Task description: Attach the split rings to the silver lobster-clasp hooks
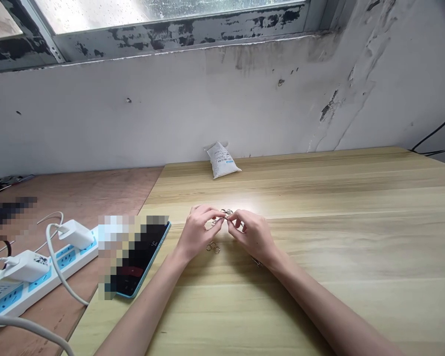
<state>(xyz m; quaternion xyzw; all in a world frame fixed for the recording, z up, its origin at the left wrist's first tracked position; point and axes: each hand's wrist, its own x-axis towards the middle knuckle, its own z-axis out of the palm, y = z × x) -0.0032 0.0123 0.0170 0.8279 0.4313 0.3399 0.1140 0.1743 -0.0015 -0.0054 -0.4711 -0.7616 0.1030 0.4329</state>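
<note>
My left hand and my right hand meet over the middle of the wooden table, thumbs and index fingers pinched close together. Between the fingertips is a small metal piece, too small to make out well. More small metal pieces lie just behind the fingertips. Several metal rings rest on the table below my left hand's fingers. Partly hidden under my right wrist is another small metal piece.
A phone lies left of my left forearm. Farther left, a white power strip holds chargers and cables. A white packet sits at the table's back edge, near the wall.
</note>
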